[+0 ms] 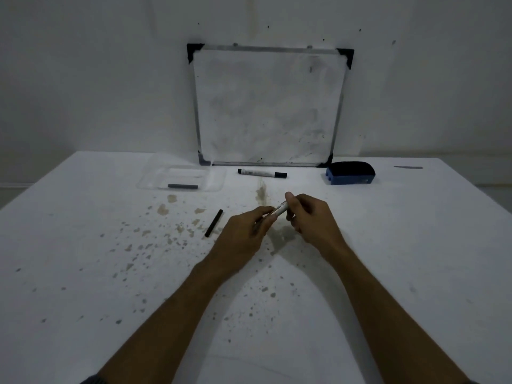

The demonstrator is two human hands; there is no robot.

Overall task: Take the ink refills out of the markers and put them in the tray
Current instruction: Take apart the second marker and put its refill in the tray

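Two markers: one [262,173] lying just right of the clear tray [216,184], one [278,212] held nearer than it. Two dark refills: one [182,186] inside the tray, one [213,223] on the counter [83,245] nearer than it. One eraser [350,173] and one whiteboard [268,106], right of the tray.

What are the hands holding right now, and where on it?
A marker, gripped by both hands: left hand on its near end, right hand on its far end.
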